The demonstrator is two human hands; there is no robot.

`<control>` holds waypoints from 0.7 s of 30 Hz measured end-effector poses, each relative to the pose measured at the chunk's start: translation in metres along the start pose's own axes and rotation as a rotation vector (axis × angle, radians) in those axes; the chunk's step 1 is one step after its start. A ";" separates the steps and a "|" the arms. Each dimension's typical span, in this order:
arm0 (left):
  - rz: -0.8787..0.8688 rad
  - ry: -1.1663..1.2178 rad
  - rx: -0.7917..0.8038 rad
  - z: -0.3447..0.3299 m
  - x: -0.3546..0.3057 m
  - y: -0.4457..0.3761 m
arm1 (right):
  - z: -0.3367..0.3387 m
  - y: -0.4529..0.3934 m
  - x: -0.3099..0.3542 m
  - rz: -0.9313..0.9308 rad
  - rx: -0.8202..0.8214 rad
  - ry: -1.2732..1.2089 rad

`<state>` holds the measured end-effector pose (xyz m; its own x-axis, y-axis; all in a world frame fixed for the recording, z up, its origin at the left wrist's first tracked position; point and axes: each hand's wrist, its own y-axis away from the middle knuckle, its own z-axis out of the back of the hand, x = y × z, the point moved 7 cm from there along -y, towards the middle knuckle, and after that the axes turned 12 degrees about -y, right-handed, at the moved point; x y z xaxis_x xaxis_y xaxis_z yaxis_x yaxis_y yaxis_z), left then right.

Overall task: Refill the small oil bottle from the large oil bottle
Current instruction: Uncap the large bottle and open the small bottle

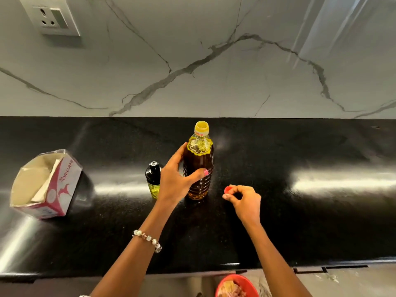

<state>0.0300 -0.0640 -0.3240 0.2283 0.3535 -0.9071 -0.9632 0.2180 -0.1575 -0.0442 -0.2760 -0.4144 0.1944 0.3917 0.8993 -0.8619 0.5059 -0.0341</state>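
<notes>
Left grip (175, 179) wrapped round the middle of the large oil bottle (199, 168), thumb across the front of the ribbed body, fingers reaching behind on the bottle's left side. Large oil bottle upright on the black desk (300, 221), near the middle, filled with dark amber oil almost to the shoulder, yellow neck open at the top with no cap on it. Right grip (244, 200) apart from the bottle, just to its right and lower, fingers curled and pinching a small red cap (228, 189) at the fingertips, close above the desk surface. Small oil bottle (153, 179) upright just left of the left grip, partly hidden behind the wrist, black top on, a little yellow-green oil in its lower part. Beaded bracelet (147, 240) on the left forearm. Further left, well apart from both bottles, an open pink-and-white carton (46, 185) tilted on the desk, white paper inside. Behind the desk, a grey-veined marble wall (214, 61) with a white socket plate (51, 17) at upper left. At the bottom edge, below the desk front, part of a red bowl (235, 286) with blurred contents.
</notes>
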 end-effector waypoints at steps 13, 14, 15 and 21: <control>0.139 -0.166 -0.103 -0.003 0.034 0.034 | -0.003 0.013 0.003 0.156 0.008 0.150; 0.124 -0.195 -0.134 -0.001 0.031 0.039 | 0.000 0.017 0.008 0.153 0.004 0.056; 0.105 -0.219 -0.171 0.001 0.027 0.044 | 0.003 0.021 0.013 0.132 0.012 -0.045; 0.098 -0.279 -0.354 0.040 0.048 0.082 | -0.023 0.054 0.057 0.089 0.203 -0.368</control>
<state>-0.0329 0.0072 -0.3649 0.1169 0.5989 -0.7922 -0.9603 -0.1353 -0.2440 -0.0684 -0.2086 -0.3749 -0.0337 0.1080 0.9936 -0.9496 0.3065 -0.0656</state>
